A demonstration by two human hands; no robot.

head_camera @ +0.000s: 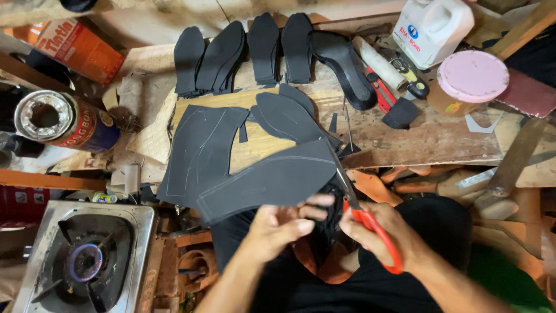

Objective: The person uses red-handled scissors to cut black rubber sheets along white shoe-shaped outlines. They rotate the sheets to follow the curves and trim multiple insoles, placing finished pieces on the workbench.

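A: At nine o'clock sits the stove (pixel 86 261), its burner lit, with a can (pixel 63 122) above it; keep the sheet's tail off that flame.

B: Where's the sheet?

A: The black sheet (pixel 260 179) hangs from your left hand (pixel 278 226) over the worktop (pixel 428 139), spreading toward ten o'clock. Your fingers (pixel 313 210) are clamped on its near edge, thumb on top.

B: And the cut?

A: Your right hand (pixel 376 235) is closed through the red loops of the scissors (pixel 353 200), blades biting the edge at twelve o'clock. I'd hold the sheet taut, follow the scribed line and feed material into the blades. Finished soles (pixel 260 52) lie further up, a pink lid (pixel 473 75) at two o'clock.
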